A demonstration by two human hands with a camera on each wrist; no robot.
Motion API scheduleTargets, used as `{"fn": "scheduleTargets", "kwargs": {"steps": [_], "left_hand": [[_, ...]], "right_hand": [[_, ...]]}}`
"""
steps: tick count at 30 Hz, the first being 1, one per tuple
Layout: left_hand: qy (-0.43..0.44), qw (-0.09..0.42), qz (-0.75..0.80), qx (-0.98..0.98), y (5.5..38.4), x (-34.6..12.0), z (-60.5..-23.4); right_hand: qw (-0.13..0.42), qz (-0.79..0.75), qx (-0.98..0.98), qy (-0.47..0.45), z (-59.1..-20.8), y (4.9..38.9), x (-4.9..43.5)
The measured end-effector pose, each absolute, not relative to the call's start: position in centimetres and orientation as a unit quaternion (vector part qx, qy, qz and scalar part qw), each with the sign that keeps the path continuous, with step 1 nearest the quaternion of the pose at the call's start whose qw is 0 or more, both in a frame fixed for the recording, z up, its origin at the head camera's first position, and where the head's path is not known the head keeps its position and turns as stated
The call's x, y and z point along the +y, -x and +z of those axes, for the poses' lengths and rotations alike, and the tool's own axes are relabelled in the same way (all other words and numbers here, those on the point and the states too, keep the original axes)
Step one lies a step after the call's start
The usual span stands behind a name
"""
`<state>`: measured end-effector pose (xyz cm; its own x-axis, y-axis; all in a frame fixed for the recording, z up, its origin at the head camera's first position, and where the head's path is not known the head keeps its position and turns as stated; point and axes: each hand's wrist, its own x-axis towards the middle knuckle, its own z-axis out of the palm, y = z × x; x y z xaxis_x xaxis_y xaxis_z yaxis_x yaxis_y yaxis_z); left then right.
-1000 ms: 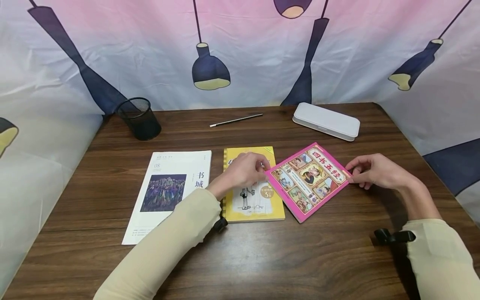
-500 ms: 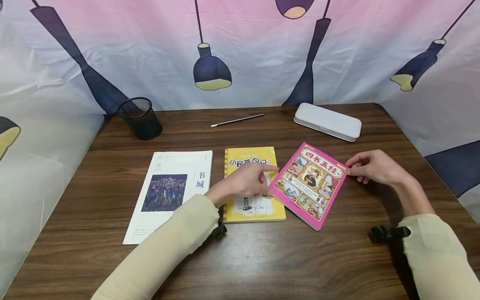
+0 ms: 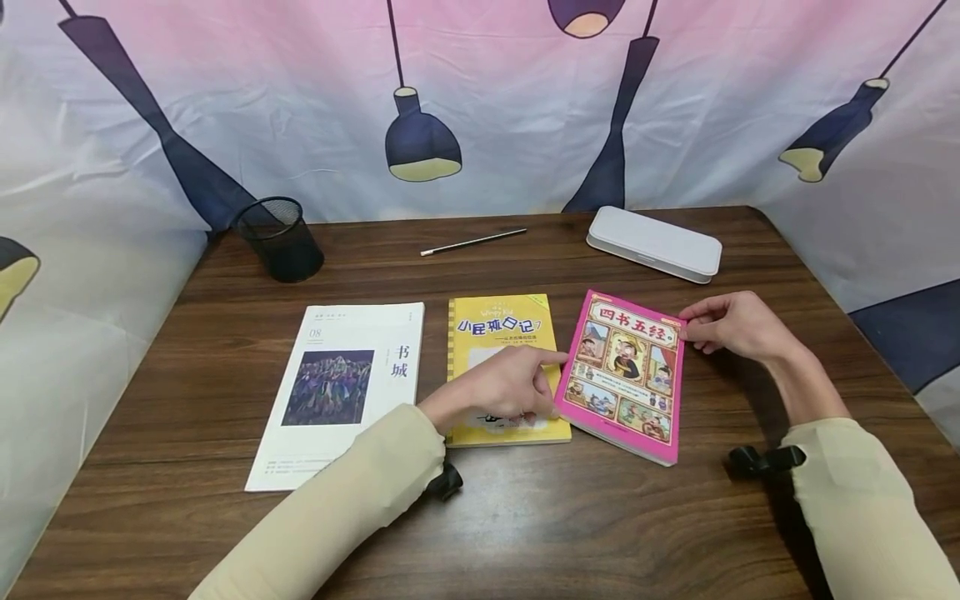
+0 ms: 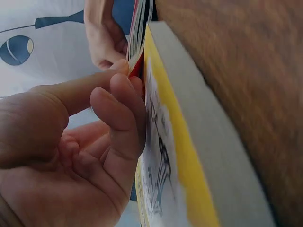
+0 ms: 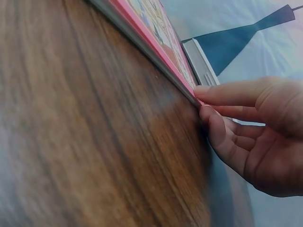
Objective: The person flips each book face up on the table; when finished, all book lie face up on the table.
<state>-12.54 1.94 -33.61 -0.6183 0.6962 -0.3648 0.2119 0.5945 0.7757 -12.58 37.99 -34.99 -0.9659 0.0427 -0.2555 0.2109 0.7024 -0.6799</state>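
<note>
A pink illustrated book lies slightly turned, its lower left corner overlapping the yellow book in the head view. My left hand is over the yellow book, index finger extended to the pink book's left edge. Thumb and a curled finger pinch the lower left corner; the left wrist view has the thumb against the page edges. At the upper right corner, my right hand pinches the pink book between thumb and fingertips; the right wrist view shows fingertips at the cover's edge.
Left of the yellow book lies a white book. Along the back of the wooden table stand a black mesh pen holder, a thin pencil and a white case. A printed cloth hangs behind.
The pink book has turned clockwise, now nearly square to the yellow one. My left hand has moved down and slightly right, its index finger straightening; my right hand has shifted slightly left and up.
</note>
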Motion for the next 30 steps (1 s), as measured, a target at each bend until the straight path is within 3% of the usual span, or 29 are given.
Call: {"fn": "scheduleTargets", "kwargs": {"steps": [6, 20, 30], "left_hand": [[-0.262, 0.321, 0.363, 0.835, 11.1, 2.8, -33.7], [-0.303, 0.193, 0.192, 0.913, 9.8, 5.0, -34.5], [-0.289, 0.171, 0.179, 0.925, 8.7, 5.6, -34.7]], "right_hand": [[0.094, -0.41, 0.905, -0.067, -35.1, 12.8, 37.7], [0.095, -0.424, 0.897, -0.087, -35.4, 13.7, 37.6], [0.116, -0.405, 0.9, -0.111, -35.4, 14.3, 37.8]]}}
